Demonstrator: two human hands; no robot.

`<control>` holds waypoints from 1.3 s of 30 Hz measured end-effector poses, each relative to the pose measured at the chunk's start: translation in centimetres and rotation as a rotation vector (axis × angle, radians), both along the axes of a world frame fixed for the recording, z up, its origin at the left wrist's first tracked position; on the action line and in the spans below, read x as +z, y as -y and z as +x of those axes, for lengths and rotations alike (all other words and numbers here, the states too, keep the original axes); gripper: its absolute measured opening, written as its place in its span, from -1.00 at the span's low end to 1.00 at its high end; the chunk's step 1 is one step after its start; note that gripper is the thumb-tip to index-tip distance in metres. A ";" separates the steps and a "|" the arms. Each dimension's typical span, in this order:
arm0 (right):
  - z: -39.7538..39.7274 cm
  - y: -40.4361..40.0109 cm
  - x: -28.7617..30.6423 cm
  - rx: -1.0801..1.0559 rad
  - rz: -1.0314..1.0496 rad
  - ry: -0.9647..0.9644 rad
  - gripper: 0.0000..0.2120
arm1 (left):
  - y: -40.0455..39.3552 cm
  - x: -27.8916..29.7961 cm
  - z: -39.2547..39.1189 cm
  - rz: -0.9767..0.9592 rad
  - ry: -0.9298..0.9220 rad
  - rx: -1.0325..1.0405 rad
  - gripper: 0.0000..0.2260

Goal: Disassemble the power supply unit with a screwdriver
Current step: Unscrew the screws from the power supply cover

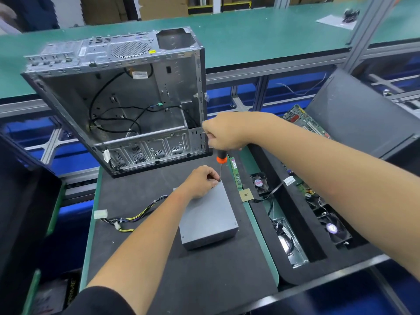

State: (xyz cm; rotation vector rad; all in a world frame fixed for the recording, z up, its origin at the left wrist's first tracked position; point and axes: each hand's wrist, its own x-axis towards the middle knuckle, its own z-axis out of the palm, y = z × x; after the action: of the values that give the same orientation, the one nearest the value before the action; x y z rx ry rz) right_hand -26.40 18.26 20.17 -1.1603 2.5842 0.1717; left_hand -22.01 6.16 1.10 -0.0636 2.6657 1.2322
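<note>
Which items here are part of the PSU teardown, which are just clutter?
In the job: power supply unit, screwdriver, right hand gripping it, left hand at the screw corner.

Lying about: open PC case, RAM stick, CPU chip, fans, motherboard.

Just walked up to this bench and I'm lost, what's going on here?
A person is working on a grey metal power supply box lying on a black mat. The right hand grips an orange-and-black screwdriver, held upright with its tip at the box's far corner. The left hand rests on the box and pinches at the tip. The lid is still on. An emptied silver computer case stands behind.
</note>
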 end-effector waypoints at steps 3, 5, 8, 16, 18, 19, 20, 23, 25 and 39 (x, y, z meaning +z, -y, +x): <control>0.3 -0.2 0.7 0.019 -0.040 0.142 -0.82 | 0.0 -0.1 0.0 0.004 -0.008 0.005 -0.90; 0.3 -0.1 0.7 -0.011 -0.051 0.159 -0.82 | 0.0 -0.1 0.1 0.009 -0.010 0.006 -0.89; 0.8 0.3 0.8 -0.037 0.130 0.037 -0.91 | -0.2 -0.2 0.2 0.008 -0.019 0.015 -0.86; 0.6 0.5 0.8 0.066 -0.048 0.138 -0.82 | -0.3 -0.3 0.3 0.009 -0.032 0.002 -0.87; 0.8 0.3 0.6 0.048 -0.075 0.132 -0.85 | -0.4 -0.3 0.3 0.010 -0.028 0.002 -0.87; 0.7 0.4 0.4 0.023 -0.073 0.097 -0.89 | -0.4 -0.3 0.2 0.012 -0.030 0.005 -0.87; 0.7 0.4 0.0 -0.021 -0.050 0.058 -0.86 | -0.5 -0.2 0.3 0.012 -0.033 0.006 -0.87; 0.6 0.5 -0.2 -0.133 -0.003 -0.013 -0.65 | -0.4 -0.1 0.4 0.000 -0.043 -0.010 -0.86; 0.3 0.6 -0.2 -0.079 -0.002 -0.022 -0.75 | -0.4 0.0 0.5 -0.004 -0.061 -0.027 -0.85; 0.7 0.3 0.4 0.010 -0.047 0.105 -0.86 | -0.3 0.0 0.2 -0.015 -0.033 -0.067 -0.84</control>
State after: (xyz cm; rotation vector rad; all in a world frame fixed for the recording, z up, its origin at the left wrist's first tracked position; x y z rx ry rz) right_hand -25.72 17.96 20.54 -1.1661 2.5033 0.0510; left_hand -21.85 6.50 1.13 0.0430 2.6820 1.2025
